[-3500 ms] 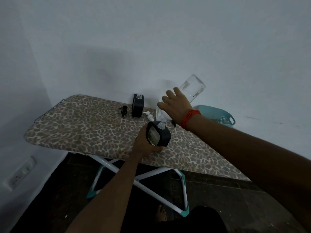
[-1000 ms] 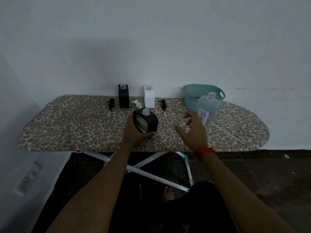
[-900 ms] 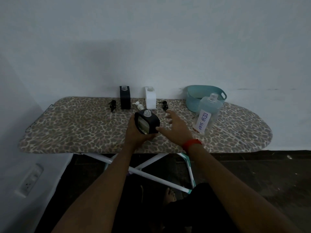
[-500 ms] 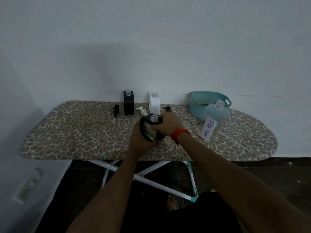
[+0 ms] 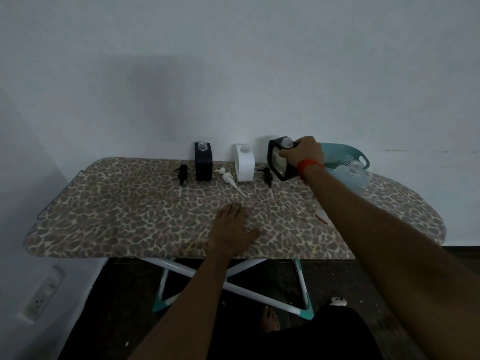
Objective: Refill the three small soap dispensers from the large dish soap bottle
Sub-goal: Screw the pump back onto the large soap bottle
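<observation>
My right hand [image 5: 304,152] grips a black soap dispenser [image 5: 277,159] with a clear window, tilted, at the back of the ironing board [image 5: 130,216] right of the white dispenser [image 5: 244,163]. Another black dispenser [image 5: 204,161] stands further left. All three have open necks. Two black pump heads [image 5: 181,174] [image 5: 267,175] and a white pump head [image 5: 228,178] lie in front of them. The large clear dish soap bottle [image 5: 354,178] stands behind my right forearm, partly hidden. My left hand [image 5: 232,229] rests flat on the board near its front edge.
A teal plastic basket [image 5: 340,154] sits at the back right against the white wall. The board has white and teal legs [image 5: 233,287] over a dark floor. A wall socket [image 5: 42,297] is low at left. My bare foot [image 5: 270,320] shows below.
My left hand let go of the windowed black dispenser and settled flat on the board. My right hand took it and carried it back, beside the white dispenser.
</observation>
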Available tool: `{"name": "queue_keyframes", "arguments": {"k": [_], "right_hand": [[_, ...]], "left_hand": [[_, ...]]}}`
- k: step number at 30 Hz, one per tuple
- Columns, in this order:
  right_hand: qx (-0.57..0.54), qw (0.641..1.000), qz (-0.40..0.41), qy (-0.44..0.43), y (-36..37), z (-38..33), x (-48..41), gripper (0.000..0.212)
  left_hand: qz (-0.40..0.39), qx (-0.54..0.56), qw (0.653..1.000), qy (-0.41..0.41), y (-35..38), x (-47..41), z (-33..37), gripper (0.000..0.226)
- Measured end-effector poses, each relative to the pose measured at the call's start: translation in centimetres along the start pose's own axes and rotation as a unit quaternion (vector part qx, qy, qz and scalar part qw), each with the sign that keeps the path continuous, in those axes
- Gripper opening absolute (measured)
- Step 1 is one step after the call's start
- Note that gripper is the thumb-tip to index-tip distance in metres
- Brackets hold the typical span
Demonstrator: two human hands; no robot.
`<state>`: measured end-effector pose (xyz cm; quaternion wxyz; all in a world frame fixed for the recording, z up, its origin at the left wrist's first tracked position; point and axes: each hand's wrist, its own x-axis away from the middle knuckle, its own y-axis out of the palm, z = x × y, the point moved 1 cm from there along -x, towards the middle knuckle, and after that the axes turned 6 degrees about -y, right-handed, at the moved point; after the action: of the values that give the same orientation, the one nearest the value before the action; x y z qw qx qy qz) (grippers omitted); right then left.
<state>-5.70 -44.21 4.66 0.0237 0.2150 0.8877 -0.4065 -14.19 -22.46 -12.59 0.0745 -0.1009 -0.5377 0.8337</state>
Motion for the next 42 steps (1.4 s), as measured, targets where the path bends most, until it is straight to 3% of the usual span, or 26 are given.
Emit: {"name": "queue_keyframes", "arguments": {"k": [6, 15, 22, 26, 28, 30, 34, 40, 42], "right_hand": [[0.036, 0.996, 0.032, 0.078, 3.6, 2.4, -2.0, 0.052], [0.031, 0.996, 0.045, 0.075, 5.4, 5.0, -2.9, 0.051], [0.024, 0.995, 0.077, -0.06, 5.5, 3.1, 1.0, 0.079], [-0.052, 0.986, 0.081, -0.134, 4.4, 1.5, 7.4, 0.067], [-0.09, 0.975, 0.123, -0.164, 3.4, 2.8, 11.6, 0.058], [-0.118, 0.96, 0.179, -0.179, 1.8, 5.7, 15.3, 0.046], [-0.113, 0.945, 0.271, -0.145, -2.1, 13.2, 18.9, 0.032], [-0.073, 0.958, 0.268, -0.073, -7.1, 20.0, 16.4, 0.04], [-0.059, 0.96, 0.263, -0.071, -8.1, 21.1, 15.3, 0.04]], "left_hand": [[0.009, 0.004, 1.0, -0.012, 0.5, -0.4, -0.1, 0.09], [0.027, 0.003, 1.0, -0.011, 0.8, -0.5, -0.2, 0.089], [0.006, 0.004, 1.0, -0.025, 0.2, -0.4, 0.3, 0.089], [-0.021, -0.003, 0.999, -0.042, -0.4, -0.3, 0.6, 0.09], [-0.038, 0.0, 0.997, -0.063, -0.8, -0.5, 1.1, 0.088], [-0.048, 0.039, 0.993, -0.103, -1.1, -0.7, 2.3, 0.087], [-0.009, 0.258, 0.958, -0.127, -0.9, -1.2, 8.3, 0.088], [-0.023, 0.38, 0.923, -0.055, 0.8, -3.5, 19.4, 0.128], [-0.01, 0.411, 0.911, -0.038, 1.4, -4.1, 21.4, 0.126]]}}
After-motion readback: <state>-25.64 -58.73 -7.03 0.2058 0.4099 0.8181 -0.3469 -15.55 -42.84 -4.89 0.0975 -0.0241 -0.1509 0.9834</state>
